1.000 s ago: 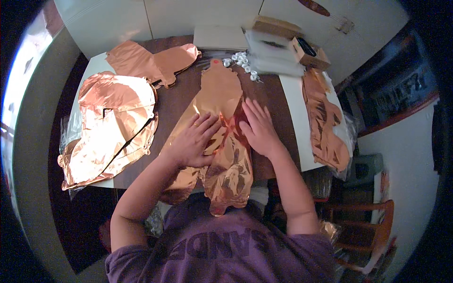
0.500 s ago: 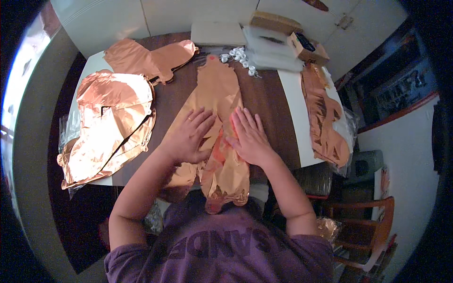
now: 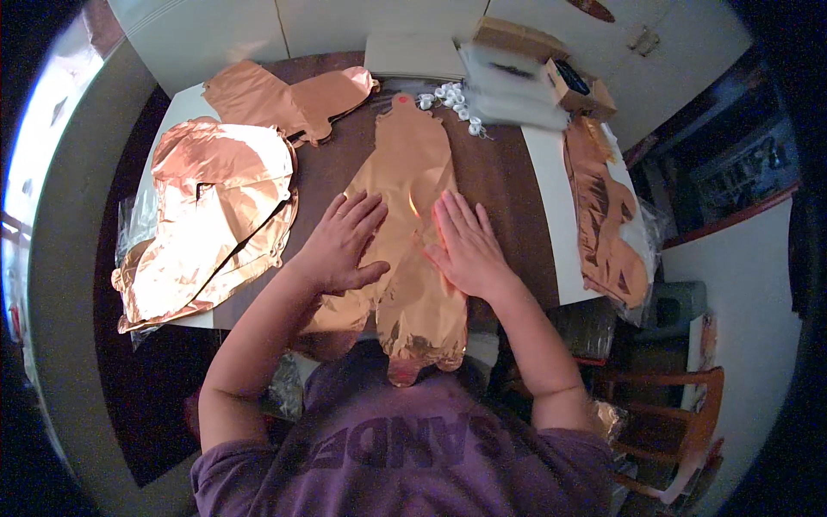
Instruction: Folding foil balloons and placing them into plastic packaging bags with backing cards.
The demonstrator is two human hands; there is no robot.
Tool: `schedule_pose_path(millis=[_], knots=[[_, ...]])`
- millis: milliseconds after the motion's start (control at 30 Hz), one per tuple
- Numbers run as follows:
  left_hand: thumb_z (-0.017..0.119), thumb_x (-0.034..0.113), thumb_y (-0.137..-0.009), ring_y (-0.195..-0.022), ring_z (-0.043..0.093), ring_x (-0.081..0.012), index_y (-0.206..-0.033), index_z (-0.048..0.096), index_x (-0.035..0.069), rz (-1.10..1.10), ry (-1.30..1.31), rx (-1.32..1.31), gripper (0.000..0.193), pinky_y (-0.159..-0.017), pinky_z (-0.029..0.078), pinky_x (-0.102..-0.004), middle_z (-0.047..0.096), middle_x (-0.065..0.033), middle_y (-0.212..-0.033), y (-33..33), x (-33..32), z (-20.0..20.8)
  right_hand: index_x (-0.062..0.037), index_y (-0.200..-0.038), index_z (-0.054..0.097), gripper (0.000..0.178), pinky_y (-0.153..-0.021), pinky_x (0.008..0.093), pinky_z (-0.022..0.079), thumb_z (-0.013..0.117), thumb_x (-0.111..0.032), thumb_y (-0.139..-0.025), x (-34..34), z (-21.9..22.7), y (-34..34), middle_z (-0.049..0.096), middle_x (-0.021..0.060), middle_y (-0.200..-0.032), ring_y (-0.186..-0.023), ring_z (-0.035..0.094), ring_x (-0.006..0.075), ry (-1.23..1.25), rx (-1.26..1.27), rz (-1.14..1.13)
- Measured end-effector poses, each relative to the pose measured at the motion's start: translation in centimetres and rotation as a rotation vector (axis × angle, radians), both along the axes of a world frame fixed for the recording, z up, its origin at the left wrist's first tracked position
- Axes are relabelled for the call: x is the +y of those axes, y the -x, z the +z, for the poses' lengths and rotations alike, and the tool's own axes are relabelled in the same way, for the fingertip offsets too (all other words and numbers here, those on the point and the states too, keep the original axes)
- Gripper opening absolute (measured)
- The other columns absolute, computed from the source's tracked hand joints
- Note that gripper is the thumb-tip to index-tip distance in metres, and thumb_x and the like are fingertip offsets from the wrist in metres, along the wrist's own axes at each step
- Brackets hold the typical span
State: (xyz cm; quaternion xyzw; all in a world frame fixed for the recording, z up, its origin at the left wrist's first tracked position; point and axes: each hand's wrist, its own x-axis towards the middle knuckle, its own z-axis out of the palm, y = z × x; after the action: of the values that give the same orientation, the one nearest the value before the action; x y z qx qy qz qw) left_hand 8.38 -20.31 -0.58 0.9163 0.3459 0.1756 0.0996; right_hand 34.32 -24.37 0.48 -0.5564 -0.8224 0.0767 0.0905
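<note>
A flat, copper-coloured foil balloon (image 3: 412, 168) lies lengthwise before me, its right side folded over and its near end reaching past the table edge to my shirt. My left hand (image 3: 343, 246) is at the balloon's left side, fingers spread and thumb pointing inward, holding nothing. On its right edge my right hand (image 3: 469, 250) lies flat with fingers stretched out; it grips nothing. Whether the left palm touches the foil I cannot tell. Part of the foil's left portion is hidden under my left hand and forearm.
More copper foil balloons (image 3: 215, 207) are stacked at the left, with another foil pile (image 3: 284, 103) behind. White ribbon rolls (image 3: 452, 96) lie at the far edge, beside clear plastic bags (image 3: 508, 90) and an open small box (image 3: 579, 90). Folded foil (image 3: 607, 224) lies right; a wooden chair (image 3: 663, 414) stands below.
The view has shifted slightly. My left hand has moved a little left across the foil, and the fold between my hands looks flatter. The right hand stays along the right edge.
</note>
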Motion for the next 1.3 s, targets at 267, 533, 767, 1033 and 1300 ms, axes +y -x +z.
schedule_pose_path(millis=[267,533,767,1033,1300], knots=[[0.068,0.047,-0.073,-0.135,0.034,-0.0395,-0.139,0.04,0.001,0.018,0.045,-0.025,0.085,-0.113,0.024,-0.0529,0.04,-0.0214,-0.143,-0.1,0.1,0.6,0.0004,-0.148,0.025,0.073,-0.116,0.0521,0.014,0.053,-0.04,-0.093,0.2,-1.0,-0.1,0.023,0.0189,-0.155,-0.145,0.019,0.0322,-0.058,-0.051,0.003],[0.069,0.042,-0.073,-0.13,0.04,-0.0402,-0.134,0.045,-0.001,0.022,0.044,-0.025,0.078,-0.111,0.029,-0.0514,0.044,-0.023,-0.139,-0.7,0.5,2.2,0.0001,-0.148,0.025,0.073,-0.116,0.0538,0.014,0.049,-0.043,-0.094,0.5,-0.9,0.2,0.021,0.0178,-0.156,-0.146,0.018,0.0322,-0.049,-0.057,-0.013],[0.062,0.029,-0.083,-0.123,0.047,-0.0394,-0.122,0.056,0.0,-0.05,-0.073,-0.251,0.049,-0.106,0.036,-0.0492,0.051,-0.0224,-0.132,-7.4,3.1,2.5,-0.0005,-0.147,0.028,0.073,-0.116,0.0559,0.012,0.048,-0.047,-0.094,0.5,-0.4,0.9,0.022,0.0174,-0.156,-0.145,0.018,0.033,-0.021,-0.062,-0.024],[0.058,0.029,-0.09,-0.12,0.05,-0.0374,-0.117,0.061,0.001,-0.116,-0.093,-0.278,0.038,-0.105,0.037,-0.0482,0.057,-0.0191,-0.123,-9.0,7.3,-1.5,-0.0008,-0.141,0.039,0.07,-0.115,0.0592,0.008,0.043,-0.052,-0.094,0.3,-0.5,0.5,0.032,0.0196,-0.151,-0.145,0.018,0.036,-0.021,-0.082,0.018],[0.056,0.029,-0.093,-0.123,0.048,-0.0388,-0.118,0.06,-0.001,-0.185,-0.187,-0.175,0.039,-0.107,0.037,-0.0455,0.055,-0.0214,-0.127,-8.2,8.2,-3.0,0.0015,-0.144,0.033,0.068,-0.116,0.0526,0.012,0.052,-0.039,-0.092,0.2,-0.7,-0.6,0.028,0.0203,-0.153,-0.144,0.021,0.0353,-0.024,0.117,0.058]])
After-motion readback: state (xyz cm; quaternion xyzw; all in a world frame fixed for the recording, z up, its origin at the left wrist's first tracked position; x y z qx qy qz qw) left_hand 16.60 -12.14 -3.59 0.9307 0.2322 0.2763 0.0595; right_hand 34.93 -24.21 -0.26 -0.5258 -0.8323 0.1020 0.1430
